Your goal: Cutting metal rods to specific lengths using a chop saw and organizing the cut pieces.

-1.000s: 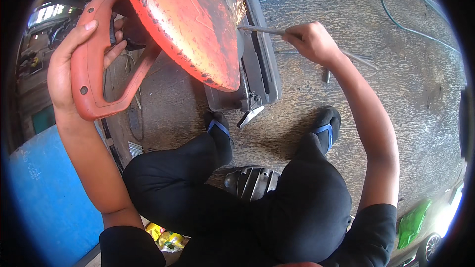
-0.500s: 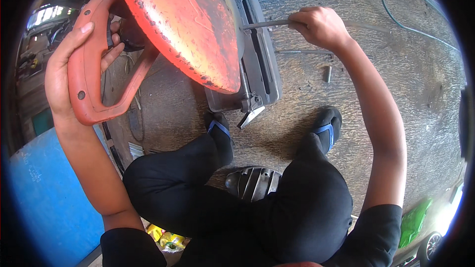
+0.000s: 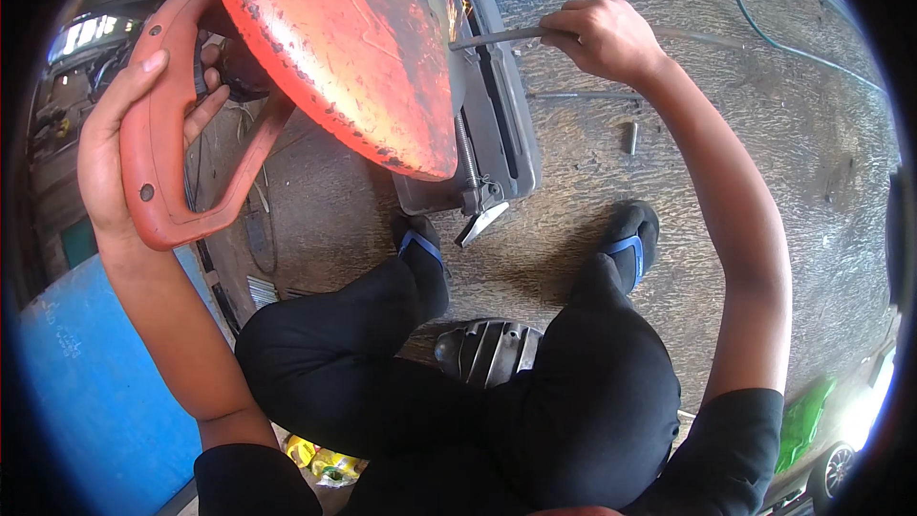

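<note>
My left hand (image 3: 107,153) is wrapped round the red loop handle (image 3: 153,158) of a cut-off saw, thumb along its outer side and fingers through the opening. The saw's scuffed red guard (image 3: 334,48) covers most of the disc (image 3: 458,86). In my right hand (image 3: 611,38) is a thin grey metal rod (image 3: 501,37), gripped near its right part. The rod's left end meets the disc's edge, and orange sparks (image 3: 452,0) rise there. Below lies the saw's dark metal base (image 3: 511,134), with a threaded vise screw (image 3: 466,148) at its side.
A short metal piece (image 3: 632,139) and another thin rod (image 3: 583,96) lie on the worn floor (image 3: 764,201). A hose (image 3: 740,0) curves at far right. A blue panel (image 3: 105,363) stands at left. Between my feet is a ribbed metal part (image 3: 487,352).
Sparks have appeared at the disc. My right hand and the rod have shifted left and slightly up. The saw's guard and handle have moved slightly left with my left hand.
</note>
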Demonstrator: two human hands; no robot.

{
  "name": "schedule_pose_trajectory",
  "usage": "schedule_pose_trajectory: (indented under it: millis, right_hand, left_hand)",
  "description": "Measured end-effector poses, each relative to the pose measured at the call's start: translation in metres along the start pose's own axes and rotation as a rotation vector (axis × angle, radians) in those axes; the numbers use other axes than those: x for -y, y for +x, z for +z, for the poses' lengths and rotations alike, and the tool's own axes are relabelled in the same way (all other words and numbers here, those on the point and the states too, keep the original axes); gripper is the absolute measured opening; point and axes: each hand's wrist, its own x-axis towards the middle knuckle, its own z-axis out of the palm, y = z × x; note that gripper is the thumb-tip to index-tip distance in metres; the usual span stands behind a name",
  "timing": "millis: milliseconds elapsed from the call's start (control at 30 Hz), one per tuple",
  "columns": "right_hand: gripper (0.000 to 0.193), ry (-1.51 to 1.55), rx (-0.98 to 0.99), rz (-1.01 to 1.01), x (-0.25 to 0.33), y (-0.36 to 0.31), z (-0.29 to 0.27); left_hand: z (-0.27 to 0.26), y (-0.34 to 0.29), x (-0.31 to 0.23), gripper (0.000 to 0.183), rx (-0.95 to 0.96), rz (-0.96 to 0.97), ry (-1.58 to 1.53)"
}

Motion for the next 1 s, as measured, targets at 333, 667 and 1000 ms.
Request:
schedule_pose_trajectory:
  millis: [333, 667, 1000]
  right_hand:
    - [0.016, -0.057, 0.046, -0.018, 0.000, 0.007, -0.008]
    - [0.010, -0.158, 0.007, -0.090, 0.002, 0.009, -0.007]
    - [0.017, 0.365, -0.171, 0.391, 0.050, -0.071, -0.072]
  left_hand:
    - [-0.001, 0.001, -0.001, 0.045, 0.009, 0.015, 0.022]
    - [0.000, 0.000, 0.000, 0.045, 0.002, 0.001, 0.023]
    - [-0.011, 0.016, 0.005, 0.044, 0.141, 0.004, -0.087]
